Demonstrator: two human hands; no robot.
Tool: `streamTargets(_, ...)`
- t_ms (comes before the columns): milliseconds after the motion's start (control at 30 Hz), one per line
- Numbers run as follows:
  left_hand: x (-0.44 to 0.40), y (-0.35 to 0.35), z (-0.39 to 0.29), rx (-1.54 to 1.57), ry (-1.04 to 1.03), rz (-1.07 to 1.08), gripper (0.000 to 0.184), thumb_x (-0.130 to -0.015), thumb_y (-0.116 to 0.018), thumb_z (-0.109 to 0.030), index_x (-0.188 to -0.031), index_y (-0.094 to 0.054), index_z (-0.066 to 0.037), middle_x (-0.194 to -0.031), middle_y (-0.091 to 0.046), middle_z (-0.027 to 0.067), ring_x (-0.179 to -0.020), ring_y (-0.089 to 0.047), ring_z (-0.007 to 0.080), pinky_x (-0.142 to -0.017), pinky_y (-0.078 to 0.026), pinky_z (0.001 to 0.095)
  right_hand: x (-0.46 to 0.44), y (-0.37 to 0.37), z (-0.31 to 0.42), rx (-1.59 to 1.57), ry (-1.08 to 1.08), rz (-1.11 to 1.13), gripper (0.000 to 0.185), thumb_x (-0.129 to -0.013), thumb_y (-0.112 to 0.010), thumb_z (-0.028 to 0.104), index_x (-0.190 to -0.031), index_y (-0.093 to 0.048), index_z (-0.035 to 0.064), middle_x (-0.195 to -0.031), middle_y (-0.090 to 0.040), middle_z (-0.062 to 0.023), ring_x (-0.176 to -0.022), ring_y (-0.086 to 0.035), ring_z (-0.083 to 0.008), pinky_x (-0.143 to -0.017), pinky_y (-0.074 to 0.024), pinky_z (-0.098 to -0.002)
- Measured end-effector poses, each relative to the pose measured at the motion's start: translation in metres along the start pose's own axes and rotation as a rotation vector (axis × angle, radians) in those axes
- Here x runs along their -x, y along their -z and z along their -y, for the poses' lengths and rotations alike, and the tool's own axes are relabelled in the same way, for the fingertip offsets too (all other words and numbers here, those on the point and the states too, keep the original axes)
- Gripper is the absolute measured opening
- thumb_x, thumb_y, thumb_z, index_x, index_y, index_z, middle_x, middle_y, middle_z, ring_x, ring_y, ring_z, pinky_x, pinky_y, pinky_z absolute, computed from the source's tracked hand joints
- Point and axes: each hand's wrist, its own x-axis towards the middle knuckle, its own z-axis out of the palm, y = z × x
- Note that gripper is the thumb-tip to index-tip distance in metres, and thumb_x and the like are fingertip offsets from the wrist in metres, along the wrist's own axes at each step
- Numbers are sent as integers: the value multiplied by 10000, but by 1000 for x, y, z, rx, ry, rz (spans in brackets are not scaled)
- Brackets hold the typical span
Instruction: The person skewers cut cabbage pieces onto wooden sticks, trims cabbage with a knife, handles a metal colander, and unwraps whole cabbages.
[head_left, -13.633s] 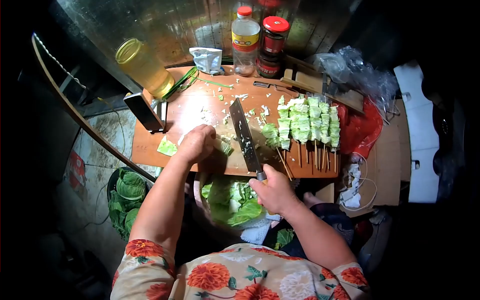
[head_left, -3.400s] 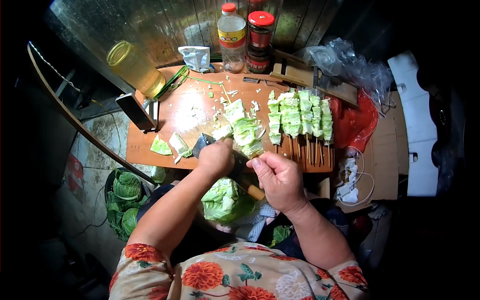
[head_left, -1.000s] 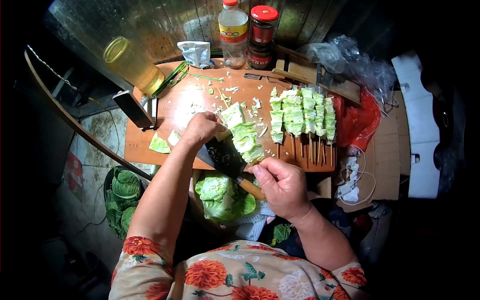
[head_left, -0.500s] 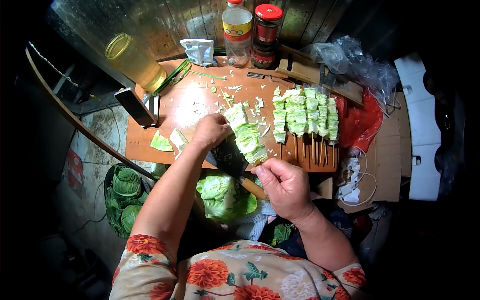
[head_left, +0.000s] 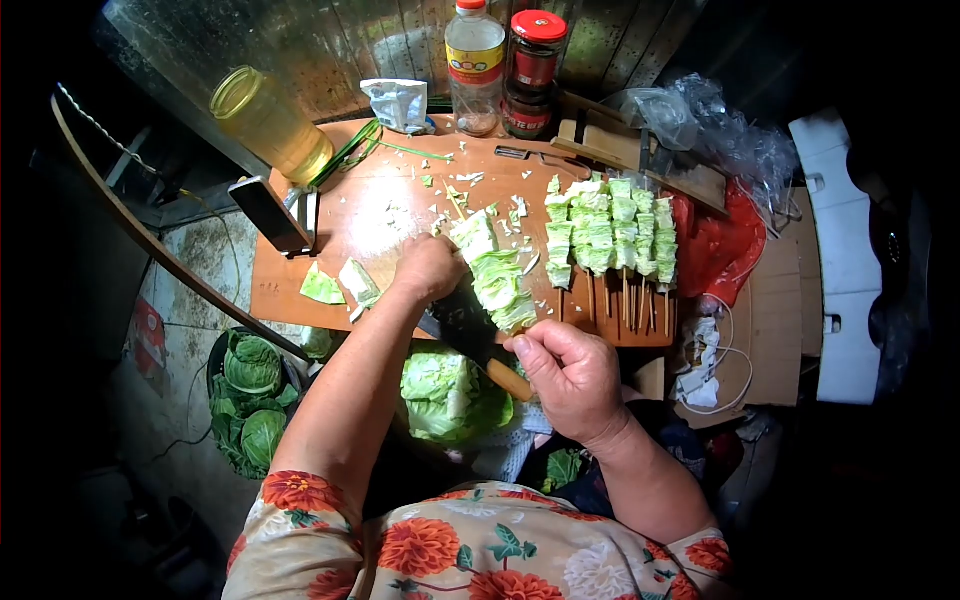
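A skewer of folded cabbage leaves (head_left: 497, 275) slants over the board's front edge, its bare stick tip pointing away from me. My right hand (head_left: 570, 378) is closed round its near end, thumb and forefinger pinched together. At the skewer's left side, my left hand (head_left: 432, 268) is curled with its fingers turned down. Its fingertips are hidden, so what they hold cannot be seen. Beneath both hands lies a dark-bladed knife with a wooden handle (head_left: 510, 380). To the right, several finished cabbage skewers (head_left: 592, 228) rest side by side.
The wooden board (head_left: 350, 215) carries cabbage scraps, cut pieces (head_left: 322, 285) and a propped phone (head_left: 270, 215). A yellow jar (head_left: 272, 125), a bottle (head_left: 474, 75) and a red-lidded jar (head_left: 536, 50) stand behind. A partial cabbage (head_left: 445, 395) sits below; whole cabbages (head_left: 253, 363) are at left.
My left hand has shifted slightly right and its fingers have turned downward beside the skewer. The right hand and the skewer have barely moved.
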Motion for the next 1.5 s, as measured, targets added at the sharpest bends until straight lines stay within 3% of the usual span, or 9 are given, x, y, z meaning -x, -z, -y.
streamTargets(567, -7, -20, -15, -173, -132, -117, 387, -753, -564, -140, -1075, -590, 73, -1125, -561, 181, -1108, -472, 324, -940, -392, 424, 1, 7, 0, 21, 6, -14, 152, -879, -628, 152, -830, -627, 9, -624, -576, -125, -533, -549, -204, -531, -443, -310)
streamTargets(633, -9, -4, -16, -212, -202, -108, 390, -747, -570, -125, -1088, -590, 64, -1095, -579, 181, -1052, -513, 330, -913, -414, 415, 2, 7, -4, -24, 21, -17, 174, -922, -579, 130, -857, -657, -12, -559, -503, 25, -513, -446, -34, -487, -373, -211)
streamTargets(700, -8, 17, -18, 717, -195, -155, 326, -785, -590, -100, -1082, -597, 36, -992, -627, 153, -837, -587, 316, -815, -477, 390, 2, 9, -2, -35, -9, -25, 153, -901, -598, 129, -840, -638, -6, -586, -534, -36, -523, -490, -99, -507, -405, -256)
streamTargets(733, -7, 29, -27, 1080, -114, -185, 238, -835, -599, -99, -1056, -609, -10, -895, -646, 86, -637, -568, 209, -644, -494, 300, 2, 10, 0, -44, -40, -31, 140, -880, -617, 128, -822, -620, 0, -612, -565, -97, -534, -534, -163, -528, -437, -301)
streamTargets(833, 27, 85, -41, 1556, 32, -5, 288, -873, -597, -129, -1148, -574, -48, -822, -582, -36, -620, -481, 34, -549, -410, 178, 2, 10, 2, -83, -75, -23, 141, -882, -609, 121, -819, -616, -6, -612, -567, -83, -543, -531, -144, -536, -438, -295)
streamTargets(1067, 40, 94, -36, 1937, -156, 27, 314, -831, -661, -95, -1117, -536, -64, -853, -585, 12, -641, -533, 122, -561, -443, 227, 2, 3, 0, -84, -60, 22, 144, -880, -610, 126, -827, -627, -7, -627, -581, -86, -564, -542, -131, -550, -441, -283)
streamTargets(1267, 42, 98, -35, 2042, -105, -82, 369, -822, -652, -13, -1153, -491, -32, -875, -593, 58, -718, -609, 154, -638, -566, 269, 1, 1, 1, -42, -44, 34, 145, -880, -611, 132, -838, -636, -5, -631, -582, -111, -550, -551, -156, -546, -445, -293)
streamTargets(1333, 41, 97, -34, 2050, -120, -89, 383, -820, -646, 8, -1164, -483, -26, -887, -600, 67, -732, -620, 156, -656, -578, 269, 1, -1, -2, -53, 23, 26, 186, -925, -577, 138, -853, -661, -11, -570, -516, 32, -508, -457, -30, -479, -374, -211)
streamTargets(1500, 38, 96, -33, 2034, -133, -124, 413, -820, -632, 30, -1198, -477, -33, -928, -626, 80, -768, -641, 166, -673, -576, 281, -1, -1, -2, -47, 12, 27, 185, -924, -577, 137, -851, -662, -11, -562, -512, 33, -502, -455, -31, -475, -373, -213)
